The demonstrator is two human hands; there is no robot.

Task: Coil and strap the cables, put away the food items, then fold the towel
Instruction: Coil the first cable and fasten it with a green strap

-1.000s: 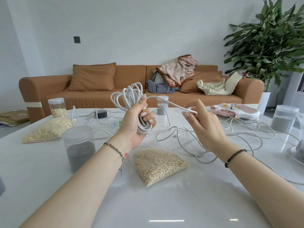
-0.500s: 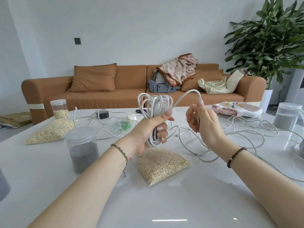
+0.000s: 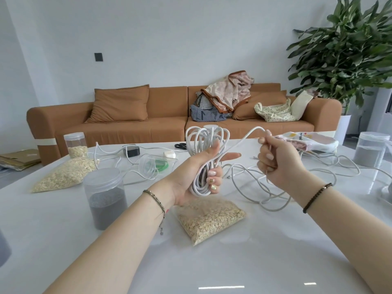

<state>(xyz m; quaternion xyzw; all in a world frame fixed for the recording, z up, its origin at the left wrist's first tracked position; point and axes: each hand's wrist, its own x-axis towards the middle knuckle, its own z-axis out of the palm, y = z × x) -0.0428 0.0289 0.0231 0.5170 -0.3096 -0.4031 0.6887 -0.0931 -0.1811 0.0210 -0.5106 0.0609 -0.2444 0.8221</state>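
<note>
Step in hand: coiling the white cable; strapping, food items and towel not yet dealt with, by the look of the table.
Left hand (image 3: 191, 175): grasps the cable coil (image 3: 199, 190) above the table (image 3: 254, 251), lower fingers curled round the bundle, thumb against the loops, index finger pointing out.
Right hand (image 3: 275, 160): clenched round the feeding strand (image 3: 244, 139), which arches from the coil to this hand.
Remaining cable (image 3: 271, 209): lies in loose, overlapping loops on the table to the right, below and beyond the right hand.
Recommended method: lay each turn beside the last at equal loop size; let the strand slide through the right hand so twist runs out; pin each new turn under the left thumb.
Risk: the overlapping loops on the table may snag or knot if pulled sharply; draw slack gently.
Food items: bag of oats (image 3: 212, 219) lies directly under the hands; coil held clear of it.
Towel (image 3: 314, 143): lies unfolded at the far right of the table.
</note>
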